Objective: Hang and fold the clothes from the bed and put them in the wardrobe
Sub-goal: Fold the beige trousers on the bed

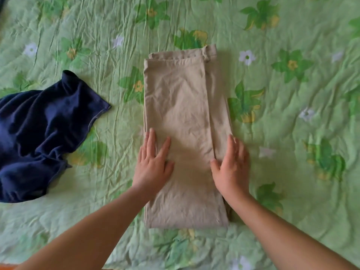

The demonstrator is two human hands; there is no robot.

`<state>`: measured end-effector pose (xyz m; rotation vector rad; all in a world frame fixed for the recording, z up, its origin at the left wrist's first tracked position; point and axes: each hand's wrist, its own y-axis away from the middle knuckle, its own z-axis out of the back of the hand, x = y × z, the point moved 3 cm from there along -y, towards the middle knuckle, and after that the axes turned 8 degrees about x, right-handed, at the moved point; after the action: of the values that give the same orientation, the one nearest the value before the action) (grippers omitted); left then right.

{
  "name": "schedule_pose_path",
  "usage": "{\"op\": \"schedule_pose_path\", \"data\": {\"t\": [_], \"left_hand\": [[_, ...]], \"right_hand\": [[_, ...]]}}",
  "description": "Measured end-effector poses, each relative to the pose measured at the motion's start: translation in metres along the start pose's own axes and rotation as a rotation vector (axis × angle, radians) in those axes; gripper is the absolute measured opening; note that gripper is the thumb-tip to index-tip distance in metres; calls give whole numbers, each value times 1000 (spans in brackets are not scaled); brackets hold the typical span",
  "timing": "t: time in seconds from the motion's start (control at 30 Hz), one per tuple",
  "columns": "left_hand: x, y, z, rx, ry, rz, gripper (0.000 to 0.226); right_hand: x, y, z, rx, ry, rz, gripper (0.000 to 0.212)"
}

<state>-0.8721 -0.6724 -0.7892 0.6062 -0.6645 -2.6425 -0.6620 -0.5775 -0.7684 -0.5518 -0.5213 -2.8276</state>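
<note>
Folded beige trousers (183,121) lie lengthwise at the frame's centre on the green floral bedspread (282,114). The left hand (153,162) and right hand (231,168) press flat on their two side edges, fingers straight and released. A crumpled navy garment (39,129) lies at far left.
</note>
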Motion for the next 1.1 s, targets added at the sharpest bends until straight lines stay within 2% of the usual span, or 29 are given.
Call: {"op": "schedule_pose_path", "data": {"t": [0.07,0.13,0.17,0.33,0.37,0.47,0.57,0.63,0.7,0.8,0.87,0.9,1.03,1.1], "left_hand": [[1,24,-13,20,27,37,72],[5,41,-26,68,-32,31,70],[7,44,-29,75,-55,21,69],[1,42,-30,50,-56,30,68],[0,43,-30,50,-59,33,68],[-1,44,-28,45,-53,31,68],[-2,44,-26,44,-29,27,69],[-1,44,-26,44,-30,25,69],[1,43,-27,47,-27,21,69],[5,41,-29,69,-15,18,70],[7,40,-30,78,-21,11,71],[7,39,-30,79,-25,8,72],[7,40,-30,67,-30,11,71],[6,40,-31,48,-28,10,71]], "right_hand": [[-13,21,9,-76,-265,-232,52],[-25,34,9,13,-447,-458,20],[-27,36,9,55,-479,-492,10],[-28,23,23,73,-296,-339,12],[-27,20,24,73,-330,-320,9],[-23,10,25,119,-670,-406,11],[-24,-8,20,237,-1234,-658,8],[-26,-23,20,293,-1540,-753,21],[-33,-36,21,230,-1579,-786,17],[-43,-47,19,185,-1520,-818,21],[-46,-49,17,189,-1393,-765,20],[-48,-51,17,177,-1219,-709,18],[-41,-46,31,25,-112,-260,11],[-28,-37,33,-121,108,21,21]]}}
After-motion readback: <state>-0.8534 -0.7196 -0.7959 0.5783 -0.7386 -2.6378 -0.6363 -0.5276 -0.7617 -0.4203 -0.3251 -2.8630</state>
